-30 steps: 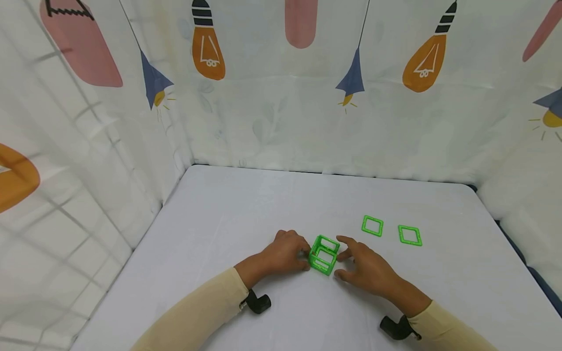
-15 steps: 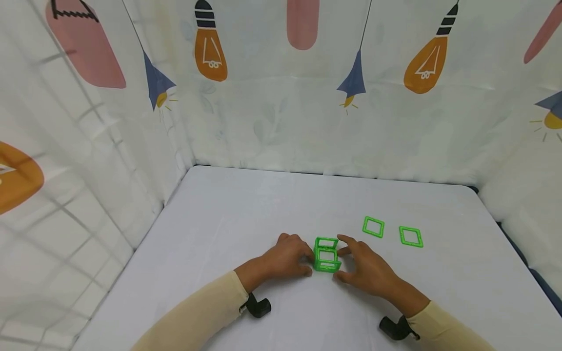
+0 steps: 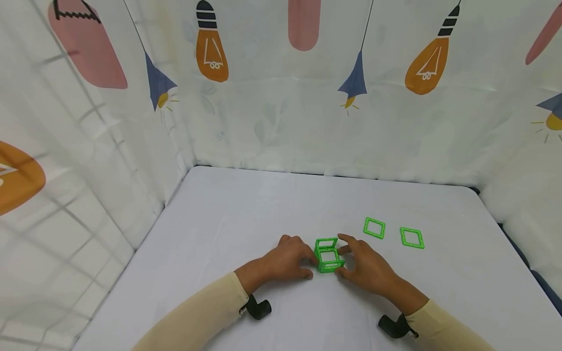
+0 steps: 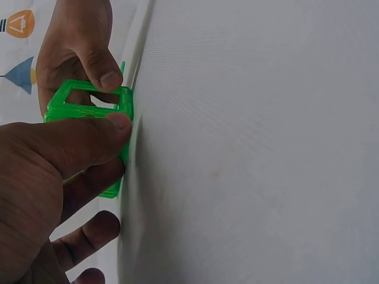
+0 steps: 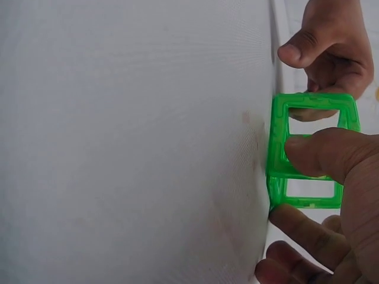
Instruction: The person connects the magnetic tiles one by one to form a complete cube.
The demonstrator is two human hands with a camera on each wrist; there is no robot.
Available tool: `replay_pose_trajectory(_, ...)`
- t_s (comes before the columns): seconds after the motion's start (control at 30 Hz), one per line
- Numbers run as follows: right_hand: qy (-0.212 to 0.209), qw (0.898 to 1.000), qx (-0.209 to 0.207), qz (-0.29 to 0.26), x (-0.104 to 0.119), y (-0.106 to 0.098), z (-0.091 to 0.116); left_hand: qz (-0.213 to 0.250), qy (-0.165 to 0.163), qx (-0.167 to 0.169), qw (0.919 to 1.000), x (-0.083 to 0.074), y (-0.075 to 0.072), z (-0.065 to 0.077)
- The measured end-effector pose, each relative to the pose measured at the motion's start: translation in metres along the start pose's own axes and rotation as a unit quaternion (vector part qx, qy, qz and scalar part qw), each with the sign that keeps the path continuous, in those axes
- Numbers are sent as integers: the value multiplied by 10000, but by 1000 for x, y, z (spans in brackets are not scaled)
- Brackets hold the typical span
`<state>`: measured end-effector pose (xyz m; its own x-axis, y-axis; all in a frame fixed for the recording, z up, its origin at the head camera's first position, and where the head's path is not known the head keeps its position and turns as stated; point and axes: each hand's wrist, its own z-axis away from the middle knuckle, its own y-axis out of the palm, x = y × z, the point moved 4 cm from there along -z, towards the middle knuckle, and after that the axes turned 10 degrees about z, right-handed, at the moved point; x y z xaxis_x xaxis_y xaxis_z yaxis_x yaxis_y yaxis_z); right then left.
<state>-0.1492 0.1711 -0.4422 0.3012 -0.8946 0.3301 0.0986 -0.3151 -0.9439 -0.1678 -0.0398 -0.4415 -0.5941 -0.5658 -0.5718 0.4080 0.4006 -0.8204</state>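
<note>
Between the two hands, a partly built box of green see-through magnetic tiles (image 3: pixel 330 267) stands on the white table, with square frames as upright walls and an open top. My left hand (image 3: pixel 287 258) is at its left side, the index fingertip touching it and the thumb apart from the near corner in the head view. My right hand (image 3: pixel 366 268) spans its right side, thumb at the near wall and index finger by the far wall. In the right wrist view the right thumb (image 5: pixel 314 155) presses the near tile. Two loose green square tiles, one (image 3: pixel 374 228) and another (image 3: pixel 412 238), lie flat beyond the right hand.
The table (image 3: pixel 246 204) is covered in white, its far edge meeting a printed curtain (image 3: pixel 281 122). Another curtain (image 3: pixel 88 195) hangs along the left side. Black wrist cameras, left (image 3: pixel 259 308) and right (image 3: pixel 392 326), sit under the forearms.
The tile box has turned and shifted slightly to the right, its near wall now facing the person more squarely. My left index finger has followed it. The loose tiles stay put.
</note>
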Motion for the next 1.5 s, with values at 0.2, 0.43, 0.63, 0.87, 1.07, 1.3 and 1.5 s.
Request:
replay_pose_trajectory(0.2,-46,10000,-29,16,-2,1,-1,5,-169,-68,9998,3,-3,1)
replay_pose_trajectory(0.43,-70,10000,-14,54,-4,3,-2,-145,-544,-467,9973,12,-4,1)
replay_pose_trajectory(0.63,-114,9999,47,30,-5,4,-4,-184,-654,-662,9955,14,-6,0)
replay_pose_trajectory(0.87,-270,9995,148,-13,-6,5,-6,-17,-554,-653,9963,14,-6,-3)
replay_pose_trajectory(1.07,-502,9985,206,-60,-7,4,-8,101,-488,-610,9969,14,-5,-5)
replay_pose_trajectory(1.3,-705,9971,243,-122,-8,3,-11,112,-420,-587,9973,13,-5,-6)
replay_pose_trajectory(1.5,-916,9951,293,-211,-8,2,-14,121,-422,-650,9969,14,-3,-8)
